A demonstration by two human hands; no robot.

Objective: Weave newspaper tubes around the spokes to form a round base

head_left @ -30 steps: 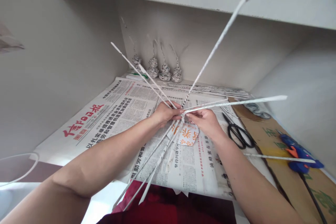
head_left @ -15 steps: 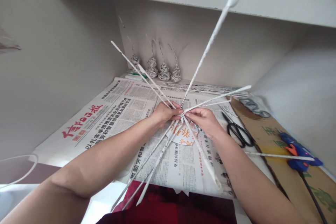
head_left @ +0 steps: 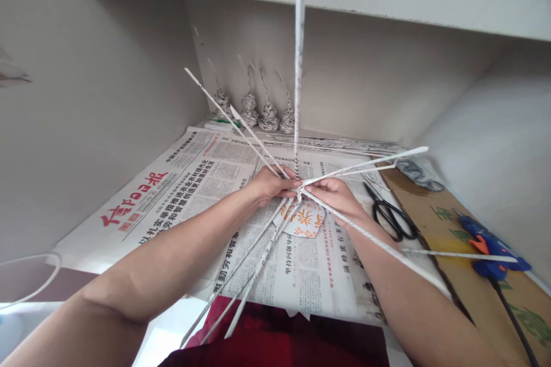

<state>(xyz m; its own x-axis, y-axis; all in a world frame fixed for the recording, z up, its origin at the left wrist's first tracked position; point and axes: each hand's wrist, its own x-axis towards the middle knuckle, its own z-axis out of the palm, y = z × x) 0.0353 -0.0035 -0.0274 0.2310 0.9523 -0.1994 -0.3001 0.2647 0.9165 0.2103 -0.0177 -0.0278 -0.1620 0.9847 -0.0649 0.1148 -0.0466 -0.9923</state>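
Observation:
Several thin rolled newspaper sticks (head_left: 297,80) spread out like spokes from one crossing point between my hands. My left hand (head_left: 274,183) is closed on the crossing from the left, thumb and fingers pinching the sticks. From the right, my right hand (head_left: 333,192) pinches the sticks close to the same centre. One long stick stands almost straight up, and another lies across my right forearm. Below the crossing a round white disc (head_left: 306,223) with orange writing rests on the newspaper (head_left: 232,172). My fingers hide part of the crossing.
Several small woven gourd shapes (head_left: 269,117) stand by the back wall, with a bundle of paper sticks (head_left: 331,145) beside them. Black-handled scissors (head_left: 390,218) lie to the right. A blue glue gun (head_left: 491,252) and a loose stick rest on cardboard (head_left: 451,229).
The tall stick has swung left from a slant to nearly upright. A lower stick has swung right, over my right forearm. Both hands stay at the crossing.

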